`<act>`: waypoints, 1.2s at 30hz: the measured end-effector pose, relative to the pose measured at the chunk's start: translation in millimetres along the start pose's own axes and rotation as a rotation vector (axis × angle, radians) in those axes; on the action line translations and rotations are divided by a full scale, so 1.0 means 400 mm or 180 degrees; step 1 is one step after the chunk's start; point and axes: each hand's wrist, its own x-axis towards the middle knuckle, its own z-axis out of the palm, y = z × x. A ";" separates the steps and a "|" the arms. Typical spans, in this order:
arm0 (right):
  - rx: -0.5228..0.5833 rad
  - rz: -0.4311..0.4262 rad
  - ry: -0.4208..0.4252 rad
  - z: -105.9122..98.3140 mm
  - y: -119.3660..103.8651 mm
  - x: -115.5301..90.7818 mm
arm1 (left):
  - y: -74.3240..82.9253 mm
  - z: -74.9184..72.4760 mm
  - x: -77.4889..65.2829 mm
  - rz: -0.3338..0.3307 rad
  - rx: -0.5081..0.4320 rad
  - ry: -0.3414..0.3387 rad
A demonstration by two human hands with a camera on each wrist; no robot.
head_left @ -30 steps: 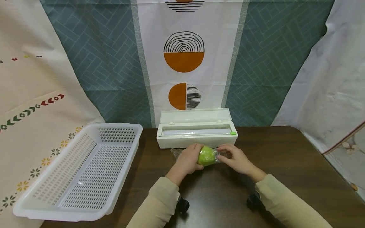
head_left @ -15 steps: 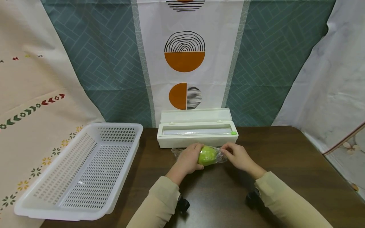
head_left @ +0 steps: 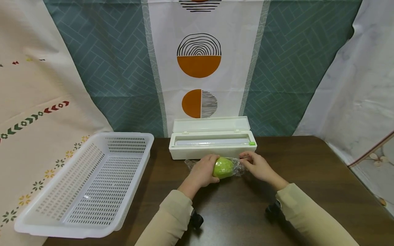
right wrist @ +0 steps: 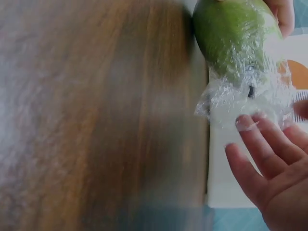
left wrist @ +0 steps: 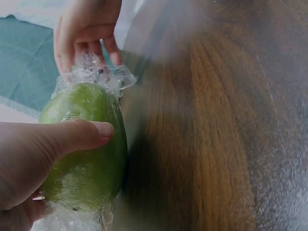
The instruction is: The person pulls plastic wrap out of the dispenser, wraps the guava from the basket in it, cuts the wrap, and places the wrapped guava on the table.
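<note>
A green mango (head_left: pixel 223 168) wrapped in clear plastic wrap (left wrist: pixel 91 72) lies on its side on the table. My left hand (head_left: pixel 203 172) grips its left part, the thumb across the near side as the left wrist view shows. At the mango's right end, my right hand (head_left: pixel 258 166) holds the loose, crumpled wrap between thumb and fingers. In the right wrist view, the other fingers (right wrist: pixel 267 149) of that hand are spread under the film. More wrap sticks out beyond my left hand. Just behind stands a white wrap dispenser (head_left: pixel 212 152), lid raised, its roll visible inside.
To the left is a white perforated plastic basket (head_left: pixel 130 191). The dark wooden table (head_left: pixel 307 171) reaches to a patterned cloth hanging (head_left: pixel 123 68) at the back. A dark wrist camera is strapped to each forearm.
My right hand has drawn slightly away to the right from the mango, and its fingers have shifted on the loose wrap end. My left hand and the mango stay nearly in place.
</note>
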 end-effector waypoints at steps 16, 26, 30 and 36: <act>-0.0024 -0.0063 -0.0605 0.027 0.027 -0.006 | -0.007 -0.003 0.000 -0.0002 -0.0162 0.0006; 0.0472 0.0203 -0.0723 0.014 0.019 -0.015 | -0.006 -0.007 -0.002 0.0006 -0.0132 -0.0021; 0.0630 0.0259 -0.0698 0.013 0.016 -0.021 | -0.006 -0.008 -0.001 0.0008 -0.0169 -0.0031; 0.0409 -0.0106 -0.0600 0.016 0.017 -0.036 | -0.008 -0.008 -0.002 0.0000 -0.0215 -0.0040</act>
